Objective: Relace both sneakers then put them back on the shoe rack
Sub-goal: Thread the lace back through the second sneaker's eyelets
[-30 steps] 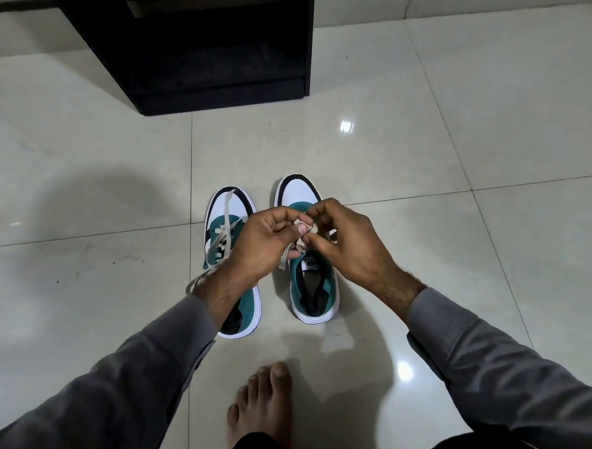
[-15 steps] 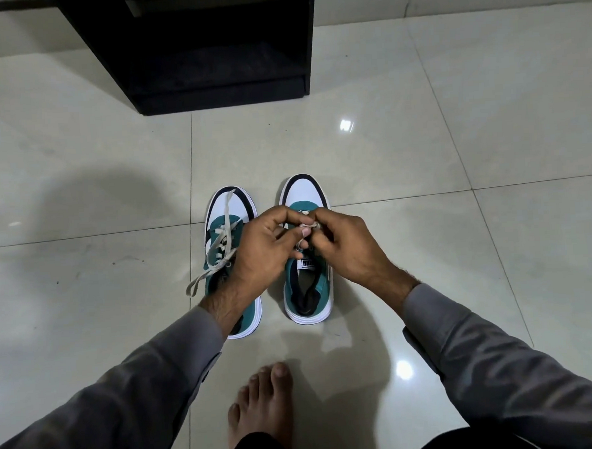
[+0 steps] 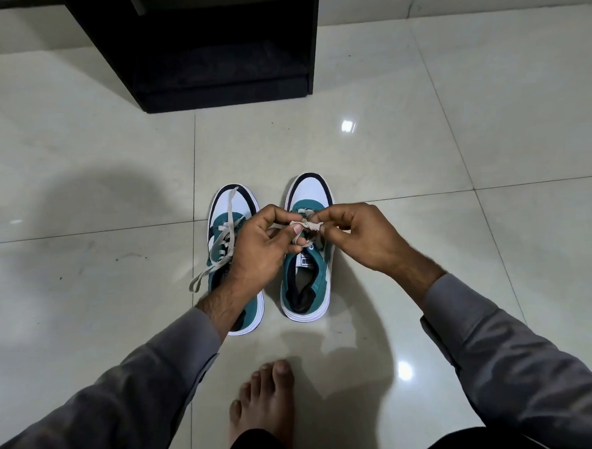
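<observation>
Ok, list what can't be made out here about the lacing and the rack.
- Head view: the lace on the right sneaker; the left hand and right hand cover its eyelets, so lacing progress is hidden.
- The left sneaker: its heel side sits behind the left wrist.
- The shoe rack: cut off by the top edge, its interior too dark to read.

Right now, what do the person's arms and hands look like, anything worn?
Both arms wear long grey sleeves with buttoned-style cuffs that end at the wrists: left sleeve, right sleeve. The left hand and right hand are bare: no gloves, and no rings or watch that I can see. Short hair shows on the wrists.
</observation>
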